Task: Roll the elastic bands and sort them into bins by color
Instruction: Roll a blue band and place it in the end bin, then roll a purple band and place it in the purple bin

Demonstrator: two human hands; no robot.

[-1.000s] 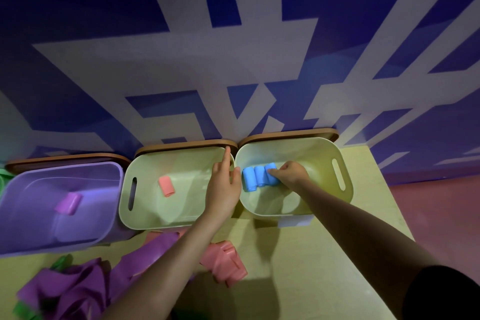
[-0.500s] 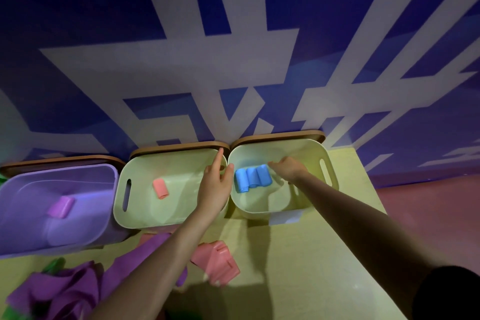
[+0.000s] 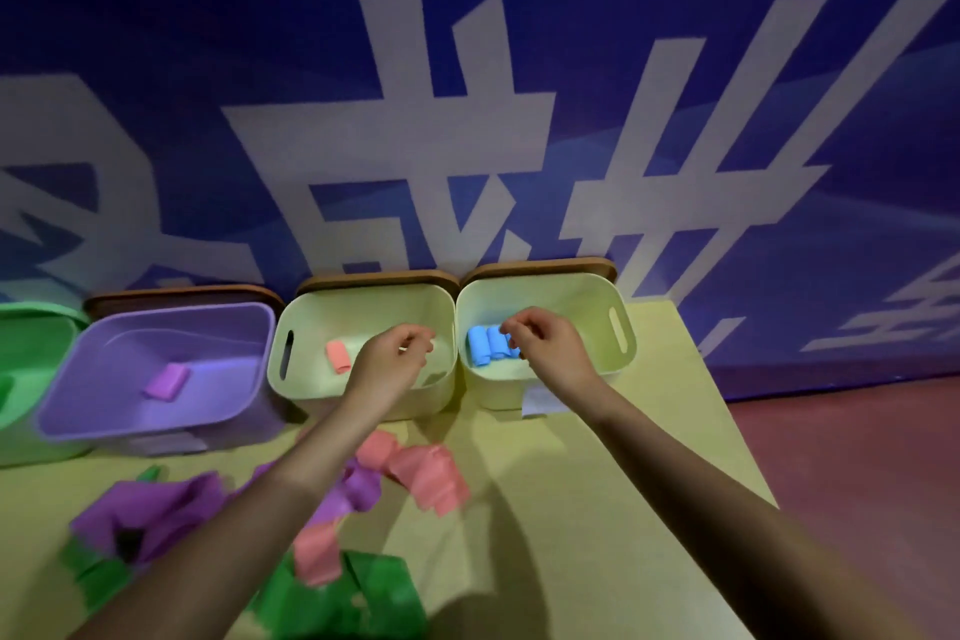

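Several rolled blue bands point(image 3: 485, 347) lie in the right cream bin point(image 3: 550, 288). One pink roll point(image 3: 337, 356) lies in the middle cream bin point(image 3: 363, 301), and a purple roll point(image 3: 166, 381) in the purple bin point(image 3: 228, 322). My right hand point(image 3: 548, 351) hovers over the right bin just beside the blue rolls, fingers loosely curled, holding nothing. My left hand point(image 3: 389, 364) hangs over the middle bin's front right part, also loosely curled and holding nothing. Unrolled pink bands point(image 3: 426, 476), purple bands point(image 3: 150, 515) and green bands point(image 3: 363, 598) lie heaped on the table before the bins.
A green bin point(image 3: 31, 343) stands at the far left, partly out of frame. All bins line up against a blue wall with white lettering. The yellow table point(image 3: 597, 509) ends at the right, with reddish floor point(image 3: 857, 457) beyond.
My left hand has come off the rims between the two cream bins. My right hand has lifted off the blue rolls. Both have drawn back towards me with fingers curled.
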